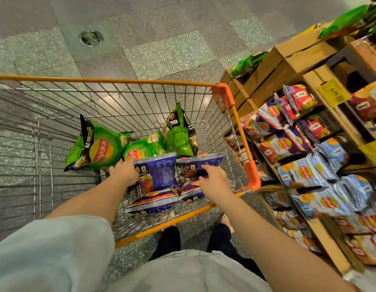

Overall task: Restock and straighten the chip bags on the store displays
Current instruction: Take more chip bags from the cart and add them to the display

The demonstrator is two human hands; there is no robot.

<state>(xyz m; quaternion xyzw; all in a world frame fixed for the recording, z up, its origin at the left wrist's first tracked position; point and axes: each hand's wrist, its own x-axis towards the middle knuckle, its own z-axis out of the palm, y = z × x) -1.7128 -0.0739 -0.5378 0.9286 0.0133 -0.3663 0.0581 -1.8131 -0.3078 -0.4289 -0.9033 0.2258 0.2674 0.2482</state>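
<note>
I look down into a wire shopping cart point(235, 114) with orange rims. Inside lie three green chip bags point(98, 150) toward the far end and several purple-blue chip bags point(161, 173) at the near end. My left hand point(125, 172) reaches into the cart and grips the upper left corner of an upright purple bag. My right hand point(214, 182) reaches in beside it and touches the top of another purple bag point(200, 162); its fingers are hidden from view, so whether it grips the bag is unclear.
A wooden display shelf point(322, 230) stands at the right, packed with purple, red and light-blue chip bags point(301, 171). Cardboard boxes point(288, 66) with green bags sit on top. A yellow price tag point(333, 92) hangs there. Speckled floor with a round drain point(90, 38) lies ahead.
</note>
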